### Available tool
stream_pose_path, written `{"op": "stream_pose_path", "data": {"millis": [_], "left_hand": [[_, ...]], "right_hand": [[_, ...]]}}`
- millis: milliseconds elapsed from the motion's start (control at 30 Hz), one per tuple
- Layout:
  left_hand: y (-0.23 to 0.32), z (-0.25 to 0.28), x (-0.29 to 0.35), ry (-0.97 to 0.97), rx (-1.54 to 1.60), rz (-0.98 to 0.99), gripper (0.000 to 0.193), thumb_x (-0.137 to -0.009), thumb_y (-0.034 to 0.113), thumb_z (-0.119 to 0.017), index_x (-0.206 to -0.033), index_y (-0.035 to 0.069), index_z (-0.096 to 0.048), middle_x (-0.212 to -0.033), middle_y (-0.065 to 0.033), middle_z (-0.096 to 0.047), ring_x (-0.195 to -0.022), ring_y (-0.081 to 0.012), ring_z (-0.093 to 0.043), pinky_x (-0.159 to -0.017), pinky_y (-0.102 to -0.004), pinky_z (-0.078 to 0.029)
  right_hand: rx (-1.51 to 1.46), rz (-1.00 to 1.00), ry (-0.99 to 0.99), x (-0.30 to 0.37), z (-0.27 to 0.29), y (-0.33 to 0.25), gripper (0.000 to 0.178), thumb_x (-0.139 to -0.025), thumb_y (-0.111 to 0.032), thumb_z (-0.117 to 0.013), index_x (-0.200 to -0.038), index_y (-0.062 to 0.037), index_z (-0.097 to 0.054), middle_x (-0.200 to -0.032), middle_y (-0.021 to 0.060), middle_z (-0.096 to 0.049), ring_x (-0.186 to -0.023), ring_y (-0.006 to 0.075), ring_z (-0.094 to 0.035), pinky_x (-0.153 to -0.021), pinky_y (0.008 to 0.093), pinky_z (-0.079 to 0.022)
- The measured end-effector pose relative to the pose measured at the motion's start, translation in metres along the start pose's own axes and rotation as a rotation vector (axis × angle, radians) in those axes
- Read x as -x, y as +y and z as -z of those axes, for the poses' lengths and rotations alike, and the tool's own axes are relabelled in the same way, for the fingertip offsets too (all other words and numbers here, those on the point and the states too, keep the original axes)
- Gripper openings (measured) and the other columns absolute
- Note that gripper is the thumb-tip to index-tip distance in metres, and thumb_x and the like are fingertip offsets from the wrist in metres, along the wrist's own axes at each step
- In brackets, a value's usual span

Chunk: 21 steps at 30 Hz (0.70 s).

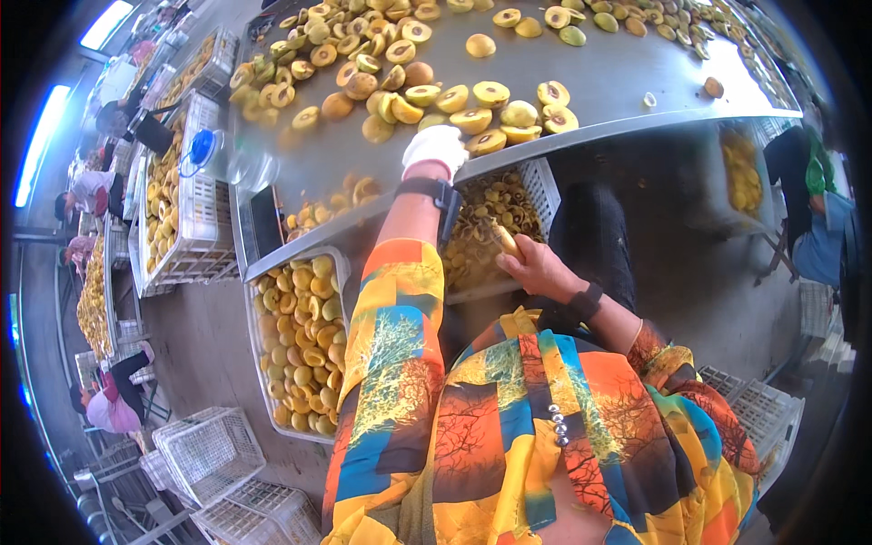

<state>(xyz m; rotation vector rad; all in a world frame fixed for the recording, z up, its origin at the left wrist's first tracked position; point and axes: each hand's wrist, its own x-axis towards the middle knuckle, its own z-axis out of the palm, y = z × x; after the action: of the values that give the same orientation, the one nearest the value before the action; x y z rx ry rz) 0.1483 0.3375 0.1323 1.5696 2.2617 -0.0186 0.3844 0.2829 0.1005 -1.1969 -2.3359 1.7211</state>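
Note:
My left hand [436, 151], in a white glove, reaches over the near edge of the metal table [627, 86]. It is right at a group of halved yellow stone fruit [471, 120] that look like peaches, several with the brown pit showing. Its fingers are hidden by the back of the glove, so any fruit in them cannot be made out. Below the table edge, my bare right hand [543, 271] is closed round the light wooden handle of a small hand tool [505, 240]. The tool's working end is unclear.
Under the table edge stands a crate [542, 193] with fruit scraps. A white crate [338, 272] of peach halves sits left of my left arm. Stacked fruit crates [204, 218], a clear jug with blue lid [207, 153] and white crates [209, 445] lie farther left. Other people work around.

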Motion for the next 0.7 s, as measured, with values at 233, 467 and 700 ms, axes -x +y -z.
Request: {"op": "stream_pose_path", "data": {"millis": [233,467,700], "left_hand": [[-0.013,-0.004,0.002,0.218,0.183,0.078,0.032,-0.072,0.026,-0.064,-0.099,0.009,-0.067,-0.096,-0.0128,-0.066,-0.088,-0.029,-0.063,-0.078,-0.0378,-0.05],[-0.019,-0.002,0.092,0.156,2.074,-0.185,0.044,-0.087,0.026,-0.055,-0.126,0.008,-0.047,-0.104,-0.0187,-0.06,-0.087,-0.0314,-0.063,-0.054,-0.0299,-0.052],[0.008,-0.033,0.114,0.302,2.083,0.082,0.061,-0.088,0.058,-0.044,-0.119,0.006,-0.05,-0.089,-0.015,-0.062,-0.072,-0.0241,-0.063,-0.059,-0.0316,-0.052]], "right_hand": [[0.025,0.133,0.079,-0.001,0.006,0.009,0.036,-0.089,-0.032,-0.054,-0.094,0.0027,-0.045,-0.072,0.0255,-0.059,-0.071,0.0413,-0.061,-0.061,0.0442,-0.048],[0.042,0.42,0.215,-0.015,0.003,-0.011,0.027,-0.093,-0.027,-0.047,-0.094,-0.0001,-0.041,-0.068,0.0246,-0.057,-0.066,0.0434,-0.057,-0.058,0.0486,-0.045],[0.134,0.511,0.273,-0.023,-0.008,-0.047,0.029,-0.093,-0.03,-0.047,-0.086,-0.0018,-0.042,-0.06,0.0204,-0.056,-0.059,0.0392,-0.057,-0.052,0.0468,-0.044]]}}
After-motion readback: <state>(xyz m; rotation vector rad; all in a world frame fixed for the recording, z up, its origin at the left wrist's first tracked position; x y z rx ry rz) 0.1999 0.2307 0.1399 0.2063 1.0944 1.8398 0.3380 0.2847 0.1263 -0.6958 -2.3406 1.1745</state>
